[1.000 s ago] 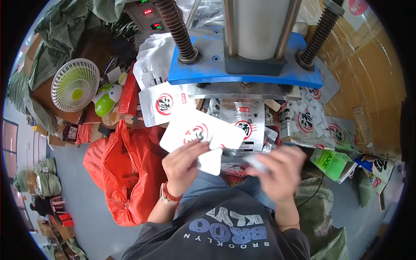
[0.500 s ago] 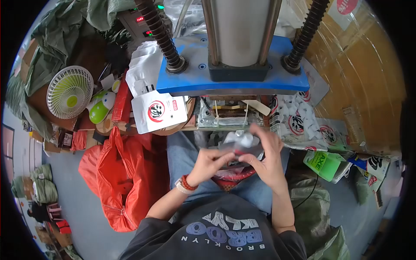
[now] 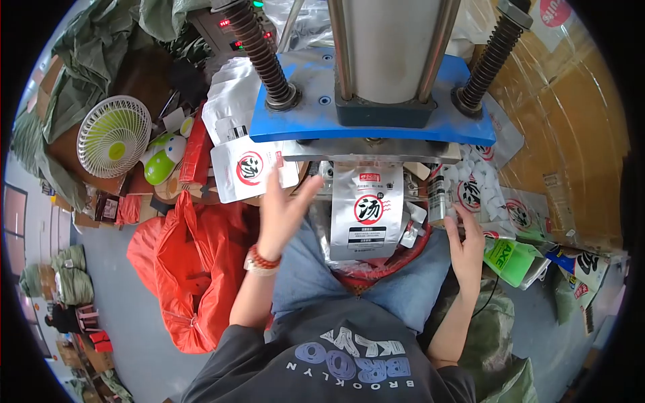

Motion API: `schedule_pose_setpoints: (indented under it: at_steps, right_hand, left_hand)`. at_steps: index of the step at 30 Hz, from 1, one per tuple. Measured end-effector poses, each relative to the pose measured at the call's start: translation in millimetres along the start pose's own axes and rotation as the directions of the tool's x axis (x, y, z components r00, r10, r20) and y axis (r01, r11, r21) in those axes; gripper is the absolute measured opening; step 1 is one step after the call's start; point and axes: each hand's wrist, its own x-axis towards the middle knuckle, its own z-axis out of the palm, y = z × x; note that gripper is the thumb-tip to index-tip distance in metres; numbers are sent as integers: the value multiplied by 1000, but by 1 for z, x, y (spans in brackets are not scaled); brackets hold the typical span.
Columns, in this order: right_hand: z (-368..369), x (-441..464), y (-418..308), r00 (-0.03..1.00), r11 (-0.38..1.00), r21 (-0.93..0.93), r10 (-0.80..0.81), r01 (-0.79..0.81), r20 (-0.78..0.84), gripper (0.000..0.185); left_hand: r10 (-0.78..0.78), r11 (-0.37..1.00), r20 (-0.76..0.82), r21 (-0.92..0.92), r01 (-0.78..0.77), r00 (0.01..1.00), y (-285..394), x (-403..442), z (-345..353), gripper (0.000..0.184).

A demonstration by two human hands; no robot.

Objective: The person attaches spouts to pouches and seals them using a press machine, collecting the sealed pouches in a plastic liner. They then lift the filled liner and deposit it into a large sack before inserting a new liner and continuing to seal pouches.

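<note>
My left hand [image 3: 282, 211] is raised with fingers spread and nothing in it. Its fingertips are near the front edge of a stack of silver pouches [image 3: 228, 181] printed with a red circle. My right hand [image 3: 467, 247] has its fingers stretched out beside the heap of small white plastic pieces [image 3: 480, 178]. A shiny, roughly cylindrical piece [image 3: 438, 196] stands by its fingertips; I cannot tell whether they touch. Between my hands a printed silver pouch [image 3: 368, 232] hangs with its upper end under the press [image 3: 376, 131]. White spout-like pieces [image 3: 412, 227] lie beside it over my lap.
A white and green fan [image 3: 114, 138] stands at the left, above a red plastic bag [image 3: 191, 275]. Control boxes with lit digits [image 3: 235, 33] are at the back. On the right are a large cardboard sheet [image 3: 561, 121] and a green container [image 3: 508, 260].
My hands were together before the press around a blurred item; now they are apart, left toward the pouch stack, right toward the white pieces. A pouch now hangs at the press.
</note>
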Motion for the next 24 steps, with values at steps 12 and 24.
schedule_pose_setpoints:
  at_steps: [12, 24]
  right_hand:
    - [-24, -27, -93, 792, 658, 442, -491, 610, -364, 28]
    - [-36, -40, -126, 733, 735, 263, -668, 625, 128, 42]
  left_hand:
    - [406, 794, 46, 475, -378, 913, 29, -60, -50, 38]
    - [589, 762, 562, -147, -630, 581, 90, -84, -17, 26]
